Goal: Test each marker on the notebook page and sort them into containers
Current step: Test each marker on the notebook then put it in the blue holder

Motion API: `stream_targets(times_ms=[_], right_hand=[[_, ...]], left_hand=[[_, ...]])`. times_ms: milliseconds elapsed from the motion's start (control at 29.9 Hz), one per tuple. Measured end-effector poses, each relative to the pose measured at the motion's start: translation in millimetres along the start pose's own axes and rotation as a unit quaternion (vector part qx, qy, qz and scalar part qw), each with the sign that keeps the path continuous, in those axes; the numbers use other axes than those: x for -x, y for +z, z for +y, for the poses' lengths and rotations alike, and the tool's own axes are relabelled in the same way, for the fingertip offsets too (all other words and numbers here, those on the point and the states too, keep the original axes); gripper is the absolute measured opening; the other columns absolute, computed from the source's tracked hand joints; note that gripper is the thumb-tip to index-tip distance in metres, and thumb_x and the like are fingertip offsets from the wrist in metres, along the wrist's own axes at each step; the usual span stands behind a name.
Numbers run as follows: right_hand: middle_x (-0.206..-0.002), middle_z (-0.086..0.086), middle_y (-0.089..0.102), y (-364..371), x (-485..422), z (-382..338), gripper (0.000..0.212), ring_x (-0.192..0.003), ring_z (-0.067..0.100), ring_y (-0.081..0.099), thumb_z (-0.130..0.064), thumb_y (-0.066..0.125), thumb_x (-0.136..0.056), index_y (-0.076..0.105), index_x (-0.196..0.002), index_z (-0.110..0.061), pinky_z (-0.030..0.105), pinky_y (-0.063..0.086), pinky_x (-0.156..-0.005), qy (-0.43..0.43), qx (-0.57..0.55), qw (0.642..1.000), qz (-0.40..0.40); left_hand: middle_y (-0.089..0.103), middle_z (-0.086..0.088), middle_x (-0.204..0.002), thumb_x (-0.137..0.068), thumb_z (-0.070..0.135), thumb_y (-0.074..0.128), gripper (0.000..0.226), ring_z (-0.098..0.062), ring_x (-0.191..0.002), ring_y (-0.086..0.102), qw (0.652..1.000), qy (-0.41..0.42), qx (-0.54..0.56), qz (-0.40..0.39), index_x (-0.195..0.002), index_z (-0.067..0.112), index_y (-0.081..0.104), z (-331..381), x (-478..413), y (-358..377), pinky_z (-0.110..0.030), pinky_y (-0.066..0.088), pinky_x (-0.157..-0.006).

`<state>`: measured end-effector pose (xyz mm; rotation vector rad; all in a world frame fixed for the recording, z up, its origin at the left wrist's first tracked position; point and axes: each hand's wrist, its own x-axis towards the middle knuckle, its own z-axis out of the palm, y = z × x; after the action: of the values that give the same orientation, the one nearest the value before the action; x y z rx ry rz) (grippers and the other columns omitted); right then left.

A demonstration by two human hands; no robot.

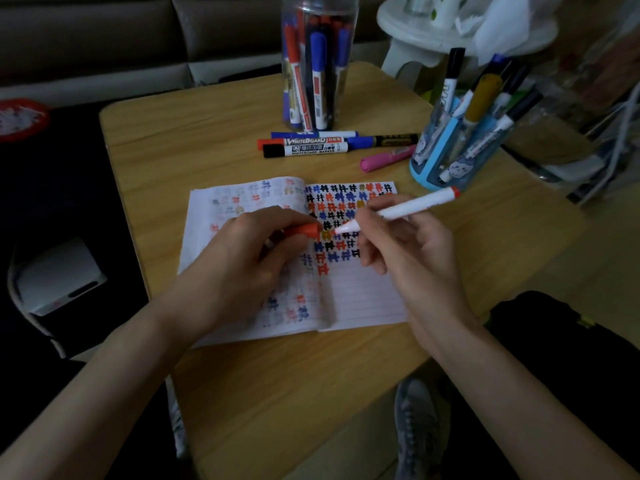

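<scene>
Over the open notebook (363, 296) on the table (277, 375), the right hand (412, 251) had its grip closed round a white marker (408, 206) with a red end. Its nib pointed at the red cap (304, 230) pinched in the grip of the left hand (242, 258). Red, blue and black hash marks crowded the right page. Fingers hid much of the cap, and the left page's marks were faint blurs.

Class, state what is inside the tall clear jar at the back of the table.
The clear jar holds standing markers with red, blue and black caps. Front ones cover those behind, so their number is unknown.
</scene>
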<state>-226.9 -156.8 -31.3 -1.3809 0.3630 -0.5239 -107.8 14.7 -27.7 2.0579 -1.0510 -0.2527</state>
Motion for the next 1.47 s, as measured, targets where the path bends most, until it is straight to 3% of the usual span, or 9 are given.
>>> stream_targets(times_ms=[201,301,402,569,703,1004,1171,1305,1472], right_hand=[[-0.082,0.010,0.069,0,1,-3,0.013,-0.069,0.020,0.062,-0.012,0.071,-0.093,0.068,-0.103,-0.003,0.022,0.048,-0.056,-0.002,-0.019,1.000,-0.025],[-0.085,0.011,0.071,2,3,-5,0.018,-0.069,0.019,0.064,-0.009,0.071,-0.093,0.067,-0.107,0.002,0.021,0.050,-0.057,0.006,-0.017,0.999,-0.044],[-0.090,0.013,0.075,1,4,-7,0.021,-0.073,0.022,0.068,-0.016,0.066,-0.097,0.069,-0.110,0.000,0.026,0.050,-0.059,0.007,-0.005,0.998,-0.058],[-0.090,0.018,0.074,-4,5,-10,0.023,-0.075,0.023,0.068,-0.017,0.063,-0.099,0.072,-0.111,0.001,0.028,0.052,-0.062,-0.022,0.026,0.998,-0.051],[-0.086,0.016,0.074,-4,7,-6,0.022,-0.075,0.021,0.070,-0.015,0.066,-0.096,0.073,-0.109,0.002,0.026,0.057,-0.067,-0.038,0.021,0.998,-0.044],[-0.082,0.017,0.075,-1,9,-3,0.020,-0.074,0.020,0.072,-0.014,0.067,-0.094,0.074,-0.106,0.002,0.025,0.058,-0.071,-0.070,0.020,0.997,-0.031],[-0.083,0.017,0.074,-4,9,-3,0.016,-0.074,0.018,0.071,-0.011,0.066,-0.096,0.073,-0.106,0.000,0.025,0.058,-0.070,-0.073,0.025,0.996,-0.037],[-0.084,0.018,0.073,-11,7,-9,0.014,-0.073,0.020,0.071,-0.013,0.065,-0.097,0.073,-0.105,-0.003,0.027,0.059,-0.069,-0.066,0.032,0.996,-0.043],[-0.081,0.011,0.071,-31,2,-21,0.019,-0.069,0.019,0.065,-0.017,0.068,-0.098,0.072,-0.106,-0.001,0.027,0.056,-0.066,-0.076,0.019,0.997,0.023]], left_hand=[[0.070,0.019,-0.094,-0.095,0.026,0.065,0.021,0.000,-0.089,0.066,0.999,0.004,0.037,0.011,-0.112,0.038,0.070,6,-1,0,-0.018,0.053,-0.077],[0.074,0.013,-0.096,-0.091,0.027,0.069,0.016,-0.008,-0.090,0.070,0.997,0.007,0.073,0.021,-0.106,0.032,0.072,6,-2,-1,-0.033,0.057,-0.080],[0.075,0.010,-0.094,-0.089,0.038,0.064,0.021,-0.011,-0.088,0.071,0.996,0.011,0.088,0.029,-0.106,0.029,0.072,8,-3,-1,-0.038,0.056,-0.080],[0.075,0.009,-0.083,-0.086,0.043,0.059,0.027,-0.012,-0.074,0.071,0.994,0.018,0.096,0.050,-0.108,0.033,0.073,12,-1,-2,-0.032,0.056,-0.069],[0.075,0.001,-0.077,-0.087,0.042,0.060,0.021,-0.017,-0.068,0.069,0.992,0.019,0.100,0.072,-0.103,0.037,0.074,14,2,2,-0.038,0.055,-0.068],[0.074,0.023,-0.090,-0.085,0.038,0.060,0.020,-0.008,-0.082,0.072,0.985,0.021,0.132,0.109,-0.097,0.052,0.066,22,5,13,-0.021,0.057,-0.076],[0.071,0.035,-0.090,-0.092,0.020,0.068,0.033,-0.001,-0.087,0.072,0.988,0.022,0.106,0.109,-0.099,0.051,0.067,22,5,15,-0.015,0.056,-0.078],[0.075,0.019,-0.095,-0.090,0.033,0.062,0.018,-0.005,-0.087,0.073,0.992,0.023,0.098,0.070,-0.099,0.046,0.069,29,0,15,-0.016,0.056,-0.078],[0.070,0.029,-0.094,-0.086,0.049,0.056,0.018,0.005,-0.092,0.067,0.998,0.020,0.056,0.034,-0.101,0.049,0.065,38,-10,20,-0.014,0.053,-0.078]])
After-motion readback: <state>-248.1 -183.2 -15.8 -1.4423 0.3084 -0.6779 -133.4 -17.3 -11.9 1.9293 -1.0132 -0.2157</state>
